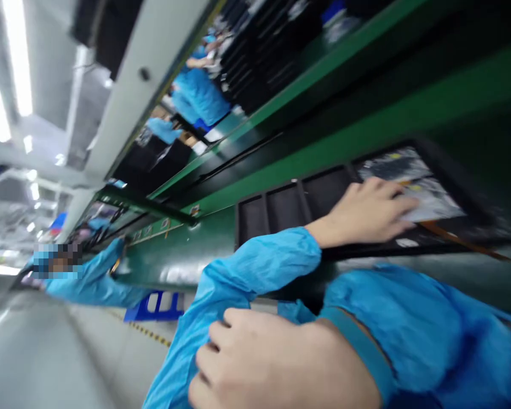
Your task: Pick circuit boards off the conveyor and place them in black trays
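Note:
My left hand point(368, 213) reaches out of a blue sleeve point(255, 272) and lies flat on a black compartment tray point(281, 207). Its fingers are stretched over a silvery packet point(436, 201) in the tray's right-hand end. The tray's other compartments look dark and bare. My right hand point(272, 363) comes in from the lower right and is closed, pinching the fabric of my left sleeve near the elbow. The whole view is tilted and blurred by motion.
The tray rests on a long green workbench point(183, 253) with a raised green shelf point(323, 62) stacked with black trays. A co-worker's blue sleeve point(93, 281) reaches to the bench at the left. More people in blue point(200, 94) work further along. A blue crate point(155, 307) stands on the grey floor.

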`<state>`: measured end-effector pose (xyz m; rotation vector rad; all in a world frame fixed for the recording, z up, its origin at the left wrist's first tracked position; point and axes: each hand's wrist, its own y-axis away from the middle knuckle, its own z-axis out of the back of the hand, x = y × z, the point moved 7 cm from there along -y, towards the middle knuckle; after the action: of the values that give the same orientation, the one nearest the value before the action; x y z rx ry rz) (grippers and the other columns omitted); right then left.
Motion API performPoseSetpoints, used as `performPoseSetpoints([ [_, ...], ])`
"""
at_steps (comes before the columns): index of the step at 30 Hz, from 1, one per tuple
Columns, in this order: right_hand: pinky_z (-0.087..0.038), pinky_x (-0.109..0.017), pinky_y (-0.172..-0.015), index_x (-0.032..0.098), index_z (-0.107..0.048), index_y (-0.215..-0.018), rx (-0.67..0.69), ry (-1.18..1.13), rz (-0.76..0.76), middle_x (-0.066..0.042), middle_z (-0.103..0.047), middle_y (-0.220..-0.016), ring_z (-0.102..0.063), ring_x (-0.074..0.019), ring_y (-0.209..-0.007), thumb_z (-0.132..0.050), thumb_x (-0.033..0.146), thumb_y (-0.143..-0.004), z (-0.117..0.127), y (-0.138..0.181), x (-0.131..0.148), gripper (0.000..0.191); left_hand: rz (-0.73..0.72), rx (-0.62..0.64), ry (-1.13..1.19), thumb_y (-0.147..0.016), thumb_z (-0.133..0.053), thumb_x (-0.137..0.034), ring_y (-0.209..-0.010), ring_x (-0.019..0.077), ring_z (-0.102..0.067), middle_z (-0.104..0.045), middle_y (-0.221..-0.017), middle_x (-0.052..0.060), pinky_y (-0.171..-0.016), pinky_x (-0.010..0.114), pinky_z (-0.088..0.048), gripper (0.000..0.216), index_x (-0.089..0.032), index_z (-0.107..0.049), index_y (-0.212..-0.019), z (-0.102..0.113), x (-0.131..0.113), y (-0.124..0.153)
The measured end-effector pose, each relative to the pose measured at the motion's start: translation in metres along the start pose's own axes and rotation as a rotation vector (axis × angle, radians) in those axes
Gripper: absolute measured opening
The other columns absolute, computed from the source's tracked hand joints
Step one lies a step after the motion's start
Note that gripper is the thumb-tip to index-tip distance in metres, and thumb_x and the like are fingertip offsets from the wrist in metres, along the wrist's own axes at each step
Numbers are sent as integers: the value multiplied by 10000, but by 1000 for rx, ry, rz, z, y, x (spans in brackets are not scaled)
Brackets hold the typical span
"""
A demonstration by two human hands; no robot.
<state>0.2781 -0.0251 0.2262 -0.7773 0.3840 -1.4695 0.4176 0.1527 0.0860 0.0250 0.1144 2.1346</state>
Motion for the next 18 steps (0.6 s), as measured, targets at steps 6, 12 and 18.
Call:
performPoseSetpoints([
  [6,-397,-364,-567,175,-647,-816,160,46,53,-58,-624,-725,-537,-206,-636,-694,265,-995,-16,-8,-1,206,131,-432,145,-1059,-657,-367,-1293,206,-652,-716,-1347,78,-1113,337,-530,239,-255,-751,-1247,46,80,86],
  [12,-352,-365,-537,174,-662,-810,308,-104,29,-53,-672,-736,-605,-210,-663,-720,239,-951,-77,-21,-12,165,979,-699,257,-985,-607,-169,-1062,242,-697,-713,-1076,122,-983,393,-577,98,-164,-699,-1020,-3,267,295],
  [18,-352,-347,-547,104,-778,-954,622,-223,-195,-132,-790,-938,-737,-236,-778,-629,259,-1011,-242,9,-53,222,1360,-235,-126,-934,-562,-128,-1397,399,-514,-581,-1450,264,-1148,506,-442,374,-79,-646,-1296,-45,351,384],
])
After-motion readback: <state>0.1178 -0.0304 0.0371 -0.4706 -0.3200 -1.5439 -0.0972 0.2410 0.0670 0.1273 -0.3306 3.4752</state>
